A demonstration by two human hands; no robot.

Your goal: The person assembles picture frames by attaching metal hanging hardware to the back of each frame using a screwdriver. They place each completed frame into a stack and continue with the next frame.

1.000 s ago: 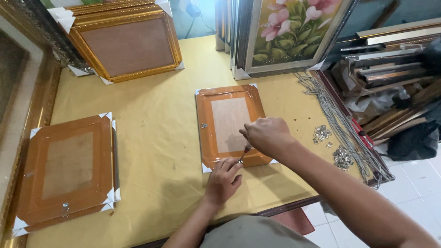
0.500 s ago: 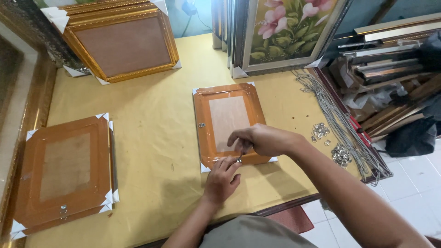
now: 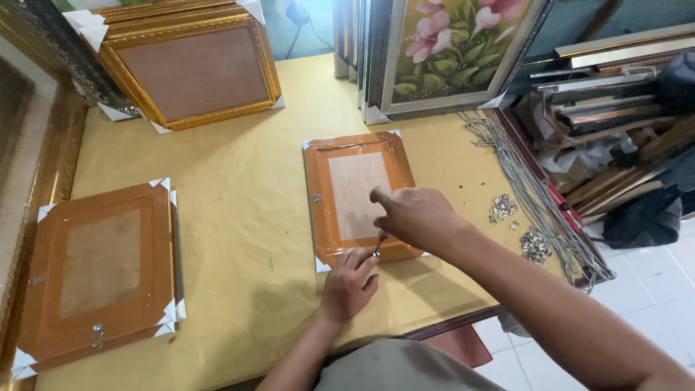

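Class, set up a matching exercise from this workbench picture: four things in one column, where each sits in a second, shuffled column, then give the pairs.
Things
1. orange frame under the hands
2. gold frame
3. flower painting
4. small metal fittings

Places
A. loose on the yellow table, right of the hands
B. table's far left corner, back side up
C. middle of the table, face down
D. standing upright at the table's far edge

Pairs: 1-C, 2-B, 3-D, 4-A

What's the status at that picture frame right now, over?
Right hand grips small tool at orange frame bottom edge. Left hand steadies it. Nothing in the way.
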